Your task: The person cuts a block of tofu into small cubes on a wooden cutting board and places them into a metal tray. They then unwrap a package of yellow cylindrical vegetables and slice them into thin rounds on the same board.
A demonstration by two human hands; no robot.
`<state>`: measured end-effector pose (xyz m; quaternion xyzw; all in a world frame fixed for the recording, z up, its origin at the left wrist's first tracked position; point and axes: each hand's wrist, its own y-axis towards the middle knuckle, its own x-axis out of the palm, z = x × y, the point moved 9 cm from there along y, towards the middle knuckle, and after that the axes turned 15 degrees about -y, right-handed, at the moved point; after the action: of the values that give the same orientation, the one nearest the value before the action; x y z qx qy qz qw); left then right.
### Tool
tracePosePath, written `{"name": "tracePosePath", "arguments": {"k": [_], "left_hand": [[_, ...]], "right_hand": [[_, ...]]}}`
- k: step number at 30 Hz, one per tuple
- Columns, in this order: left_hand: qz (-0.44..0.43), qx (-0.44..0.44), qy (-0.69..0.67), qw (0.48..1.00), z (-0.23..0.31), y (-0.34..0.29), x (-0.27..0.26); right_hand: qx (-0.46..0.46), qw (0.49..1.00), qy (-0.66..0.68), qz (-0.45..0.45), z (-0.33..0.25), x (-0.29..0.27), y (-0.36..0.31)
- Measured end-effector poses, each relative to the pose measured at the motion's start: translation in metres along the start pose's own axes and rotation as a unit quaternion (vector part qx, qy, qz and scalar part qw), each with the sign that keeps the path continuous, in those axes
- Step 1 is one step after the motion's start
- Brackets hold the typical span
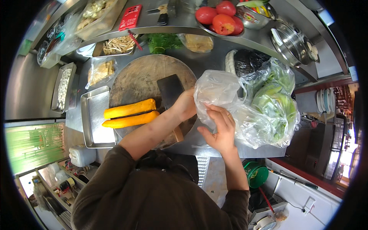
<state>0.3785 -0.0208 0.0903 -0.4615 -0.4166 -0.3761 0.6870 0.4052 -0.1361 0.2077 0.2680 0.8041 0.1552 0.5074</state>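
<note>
A clear plastic bag [218, 85] is bunched at the right edge of a round wooden chopping board [132, 78]. My left hand [187, 102] reaches across the board to the bag; plastic hides its fingers. Against the bag's near side rests my right hand [221, 128], thumb stretched apart and fingers slightly bent. Below my left wrist lies a cleaver [170, 89] with a dark blade and wooden handle [179, 135]. Two long, peeled orange-yellow carrots [130, 109] lie side by side on the board's left part, their ends reaching over a metal tray [94, 115].
Bagged leafy greens [274, 111] crowd the counter's right side, beside a black bag [245, 61]. Dill-like herbs [163, 41] sit behind the board. Tomatoes [224, 23] and a metal bowl [255, 17] stand on the shelf above. A green bin [257, 174] is below right.
</note>
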Motion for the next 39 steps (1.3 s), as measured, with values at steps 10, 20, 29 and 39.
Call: {"name": "tracePosePath", "arguments": {"k": [10, 20, 29, 39], "left_hand": [[-0.013, 0.013, -0.160, 0.987, 0.088, -0.123, -0.061], [0.039, 0.288, -0.046, 0.956, 0.186, -0.289, -0.120], [0.159, 0.449, 0.051, 0.878, 0.245, -0.437, -0.184], [0.215, 0.594, 0.083, 0.771, 0.280, -0.519, -0.227]], "right_hand": [[0.185, 0.974, 0.064, -0.115, -0.027, 0.053, 0.020], [0.085, 0.974, 0.159, -0.138, -0.218, 0.163, 0.080], [-0.108, 0.938, 0.155, -0.292, -0.385, 0.295, 0.073], [-0.002, 0.904, 0.291, -0.313, -0.400, 0.354, 0.076]]}}
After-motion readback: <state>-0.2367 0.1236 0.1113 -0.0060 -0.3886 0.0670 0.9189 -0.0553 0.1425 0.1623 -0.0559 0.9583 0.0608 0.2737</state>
